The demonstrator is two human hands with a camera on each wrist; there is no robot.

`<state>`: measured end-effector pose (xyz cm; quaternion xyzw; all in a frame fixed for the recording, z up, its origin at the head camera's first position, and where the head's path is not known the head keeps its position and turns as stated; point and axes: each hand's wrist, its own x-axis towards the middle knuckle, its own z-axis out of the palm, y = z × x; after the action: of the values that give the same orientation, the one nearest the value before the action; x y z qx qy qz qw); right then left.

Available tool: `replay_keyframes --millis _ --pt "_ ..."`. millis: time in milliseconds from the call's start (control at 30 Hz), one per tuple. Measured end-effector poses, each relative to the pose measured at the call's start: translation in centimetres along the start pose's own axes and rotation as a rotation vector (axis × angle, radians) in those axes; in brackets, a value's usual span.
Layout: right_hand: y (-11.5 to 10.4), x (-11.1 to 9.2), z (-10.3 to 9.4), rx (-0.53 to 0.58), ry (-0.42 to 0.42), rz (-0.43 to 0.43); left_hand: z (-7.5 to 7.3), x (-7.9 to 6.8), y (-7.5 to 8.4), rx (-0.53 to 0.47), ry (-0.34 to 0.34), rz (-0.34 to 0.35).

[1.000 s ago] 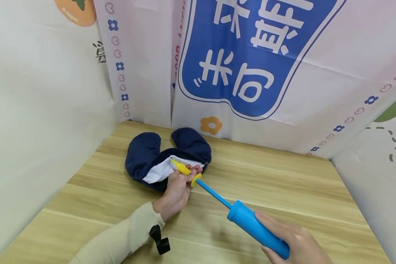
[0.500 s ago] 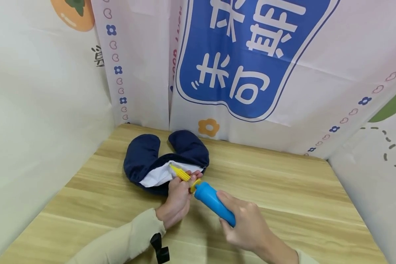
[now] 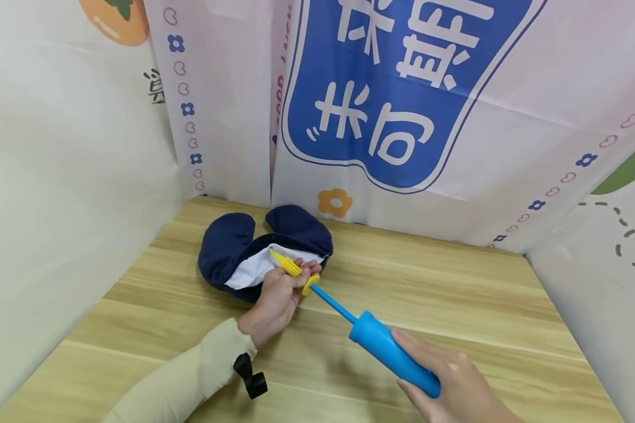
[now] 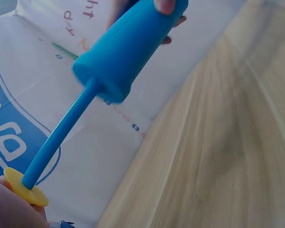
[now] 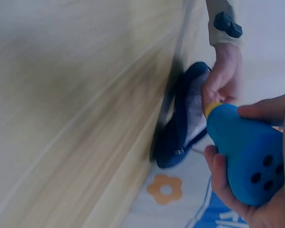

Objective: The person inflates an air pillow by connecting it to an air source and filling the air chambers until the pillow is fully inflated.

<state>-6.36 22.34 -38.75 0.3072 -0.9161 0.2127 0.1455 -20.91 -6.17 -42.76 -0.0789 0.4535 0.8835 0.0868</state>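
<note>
A navy U-shaped neck pillow (image 3: 224, 241) lies near the table's back left, its cover unzipped over a white inner lining (image 3: 251, 270). My left hand (image 3: 277, 296) grips the yellow front end of a hand pump beside the opening, and the yellow nozzle (image 3: 286, 262) points into the white lining. Behind that hand shows the pump's yellow disc (image 3: 311, 285). From it a thin blue rod (image 4: 59, 135) runs to the thick blue pump barrel (image 3: 391, 349). My right hand (image 3: 455, 382) holds this barrel, fingers wrapped round it; the right wrist view shows its holed end.
The wood-grain table (image 3: 428, 282) extends to the right of the pillow. Printed cloth (image 3: 233, 117) hangs along its back edge, and pale walls stand at both sides. A black strap mount (image 3: 250, 376) sits on the left sleeve.
My right hand pushed the blue barrel up to the yellow disc, then drew it back down to the right, exposing the rod again. The left hand stays at the nozzle.
</note>
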Motion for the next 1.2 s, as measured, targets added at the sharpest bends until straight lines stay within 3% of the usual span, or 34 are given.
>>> replay_keyframes --millis 167,367,500,700,900,1200 --pt "-0.4 -0.3 -0.8 -0.068 0.035 -0.009 0.7 -0.3 -0.1 -0.044 0.056 0.021" --pt "-1.6 2.4 0.9 -0.147 0.114 -0.104 1.7 -1.4 -1.0 -0.057 0.156 0.079" --pt "-2.0 4.3 2.3 -0.155 0.156 -0.105 2.1 -1.8 -1.5 -0.044 0.154 0.072" --pt "-1.1 6.2 4.9 -0.107 0.152 -0.113 1.8 -2.4 -2.4 -0.003 0.131 0.055" --pt "-0.1 5.1 4.7 -0.085 0.132 -0.122 1.5 -1.2 -2.4 0.021 0.0 0.025" --pt "0.4 1.0 0.7 -0.036 0.015 -0.073 0.2 -0.4 -0.5 -0.031 -0.011 -0.007"
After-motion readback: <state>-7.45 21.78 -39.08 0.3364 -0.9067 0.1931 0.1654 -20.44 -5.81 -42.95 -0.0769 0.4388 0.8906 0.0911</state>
